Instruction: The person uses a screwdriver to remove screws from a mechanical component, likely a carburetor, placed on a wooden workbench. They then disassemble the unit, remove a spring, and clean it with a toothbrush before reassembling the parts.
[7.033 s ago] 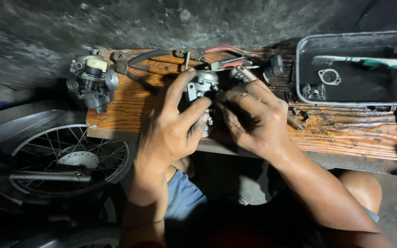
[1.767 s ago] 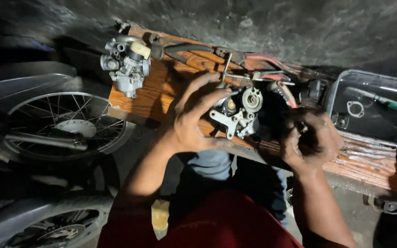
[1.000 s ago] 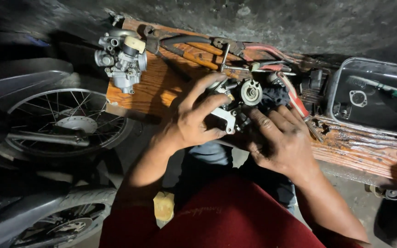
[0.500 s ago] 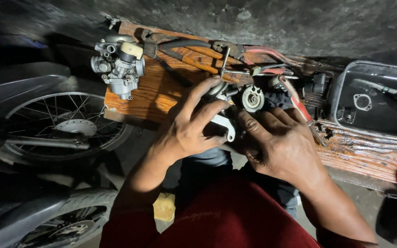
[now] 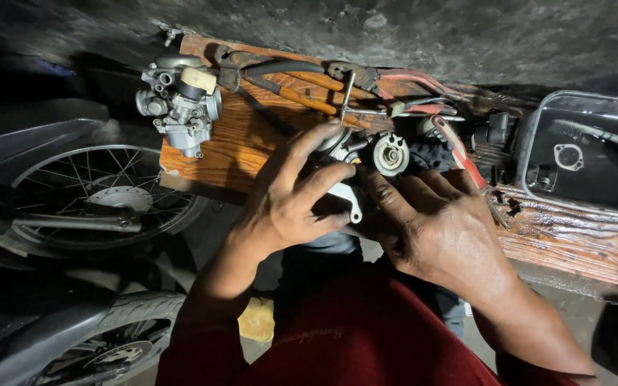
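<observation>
Both the left hand and the right hand are clasped around a grey metal carburetor body, its round port facing up; long axis unclear. Beyond the grip lie red-handled pliers; far left, a second silver carburetor on the wooden board.

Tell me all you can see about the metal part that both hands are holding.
The metal part looks like a small cast engine piece, grey and dull, with a round disc face toward the camera and a pale bracket with a hole below. It sits over the near edge of the wooden board. The left hand wraps it from the left; the right hand covers its lower right side.
</observation>
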